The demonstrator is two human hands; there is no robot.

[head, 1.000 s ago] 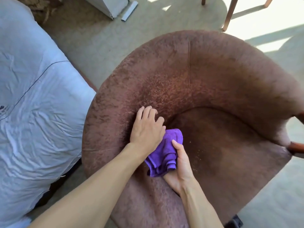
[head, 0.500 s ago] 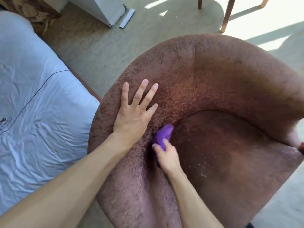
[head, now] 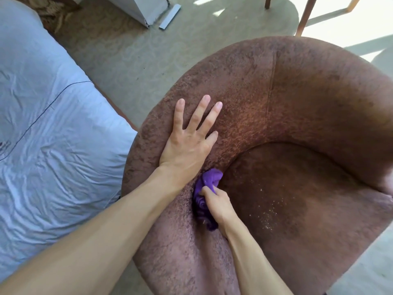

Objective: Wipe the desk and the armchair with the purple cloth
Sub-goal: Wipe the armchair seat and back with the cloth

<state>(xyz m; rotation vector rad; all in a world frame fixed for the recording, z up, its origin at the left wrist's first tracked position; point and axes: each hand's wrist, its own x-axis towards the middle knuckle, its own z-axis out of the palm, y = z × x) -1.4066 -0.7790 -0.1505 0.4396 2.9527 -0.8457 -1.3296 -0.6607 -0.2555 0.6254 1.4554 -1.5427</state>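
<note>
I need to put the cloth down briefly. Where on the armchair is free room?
The seat is free right of the right hand, up to the curved backrest, though pale crumbs lie there. The backrest top beyond the left hand is bare too. Crowded: the left crease, where the right hand grips the purple cloth.

The purple cloth (head: 209,179) half-buried under the right hand (head: 217,204), fingertips out of sight; the armchair (head: 297,103) runs off the right and bottom edges.
</note>
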